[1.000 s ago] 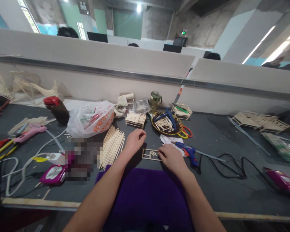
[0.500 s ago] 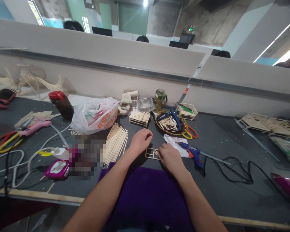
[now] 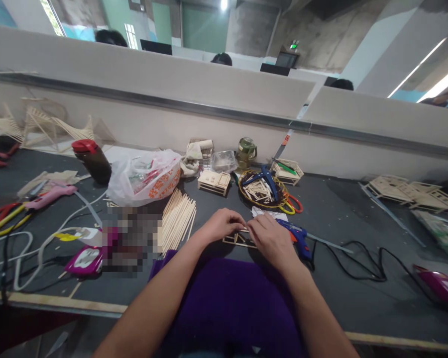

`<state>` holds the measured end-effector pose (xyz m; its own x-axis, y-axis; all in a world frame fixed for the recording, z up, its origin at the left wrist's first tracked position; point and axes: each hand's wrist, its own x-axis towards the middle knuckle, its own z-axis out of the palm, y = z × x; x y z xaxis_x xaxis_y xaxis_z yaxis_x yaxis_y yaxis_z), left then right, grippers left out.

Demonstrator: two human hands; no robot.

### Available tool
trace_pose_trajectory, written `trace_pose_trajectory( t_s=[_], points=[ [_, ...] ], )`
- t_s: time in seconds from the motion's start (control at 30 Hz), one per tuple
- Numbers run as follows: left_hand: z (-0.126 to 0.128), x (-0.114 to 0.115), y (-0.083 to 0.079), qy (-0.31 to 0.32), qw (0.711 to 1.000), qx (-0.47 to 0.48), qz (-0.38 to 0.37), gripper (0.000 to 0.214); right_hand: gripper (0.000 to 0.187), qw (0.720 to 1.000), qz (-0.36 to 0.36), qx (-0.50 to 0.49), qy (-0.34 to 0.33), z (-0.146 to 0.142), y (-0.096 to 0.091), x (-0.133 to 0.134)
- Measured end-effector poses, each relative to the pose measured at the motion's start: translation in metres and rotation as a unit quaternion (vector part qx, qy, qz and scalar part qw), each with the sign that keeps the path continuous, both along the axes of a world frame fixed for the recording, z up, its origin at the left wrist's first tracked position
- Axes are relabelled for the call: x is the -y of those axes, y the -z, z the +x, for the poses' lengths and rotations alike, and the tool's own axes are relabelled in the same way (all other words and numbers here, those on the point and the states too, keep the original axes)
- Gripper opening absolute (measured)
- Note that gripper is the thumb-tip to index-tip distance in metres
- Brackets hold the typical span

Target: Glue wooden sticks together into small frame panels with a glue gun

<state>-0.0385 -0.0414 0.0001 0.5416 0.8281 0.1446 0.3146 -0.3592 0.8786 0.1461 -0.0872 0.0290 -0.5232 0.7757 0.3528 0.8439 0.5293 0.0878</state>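
A small frame of thin wooden sticks (image 3: 239, 243) lies low in front of me at the edge of the purple cloth, its far side partly hidden by my fingers. My left hand (image 3: 223, 224) is bent over its far edge, fingers closed in a pinch there. From the right, my right hand (image 3: 272, 239) grips the frame's right end, with its fingertips close to those of the left. Just beyond my right hand is a blue glue gun (image 3: 300, 237), and a white paper (image 3: 269, 214) shows behind the fingers.
Left of my hands lies a bundle of wooden sticks (image 3: 179, 219). Behind stand a finished stick model (image 3: 213, 182), a basket of short sticks (image 3: 242, 199) and a plastic bag (image 3: 145, 179). A red-lidded bottle (image 3: 93, 161) is farther left; a black cord (image 3: 369, 273) runs right.
My left hand has moved right and down onto the frame, meeting the right hand. The frame looks tilted, where before it lay flat. The view has shifted slightly.
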Motion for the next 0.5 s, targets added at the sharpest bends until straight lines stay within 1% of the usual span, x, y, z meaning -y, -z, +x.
trace_pose_trajectory(
  t_s=[0.03,0.07,0.1,0.17,0.2,0.27,0.3,0.37,0.43,0.5],
  points=[
    [0.0,-0.001,0.002,-0.011,1.0,0.013,-0.011,0.017,0.026,0.999,0.01,-0.017,0.031,0.006,-0.002,0.002],
    [0.0,-0.003,0.004,-0.026,0.999,0.027,-0.019,0.018,0.026,0.996,0.022,-0.039,0.078,0.014,-0.003,0.006],
    [0.0,-0.004,0.006,-0.043,0.998,0.04,-0.026,0.019,0.026,0.988,0.034,-0.06,0.14,0.024,-0.003,0.009],
    [0.001,-0.007,0.01,-0.078,0.994,0.064,-0.043,0.021,0.029,0.958,0.036,-0.072,0.274,0.048,0.0,0.016],
    [0.002,-0.007,0.011,-0.092,0.992,0.074,-0.053,0.021,0.031,0.943,0.018,-0.065,0.327,0.06,0.003,0.02],
    [0.004,-0.008,0.013,-0.117,0.987,0.087,-0.074,0.019,0.038,0.91,-0.037,-0.056,0.41,0.084,0.013,0.025],
    [0.004,-0.008,0.013,-0.129,0.984,0.091,-0.078,0.018,0.043,0.895,-0.067,-0.047,0.438,0.093,0.018,0.026],
    [0.005,-0.008,0.012,-0.155,0.982,0.093,-0.054,0.014,0.05,0.878,-0.127,-0.044,0.459,0.107,0.028,0.026],
    [0.004,-0.007,0.011,-0.178,0.98,0.083,-0.012,0.01,0.053,0.872,-0.179,-0.067,0.452,0.116,0.037,0.022],
    [0.004,-0.007,0.01,-0.178,0.98,0.085,-0.003,0.008,0.052,0.871,-0.21,-0.099,0.432,0.12,0.044,0.018]
  ],
)
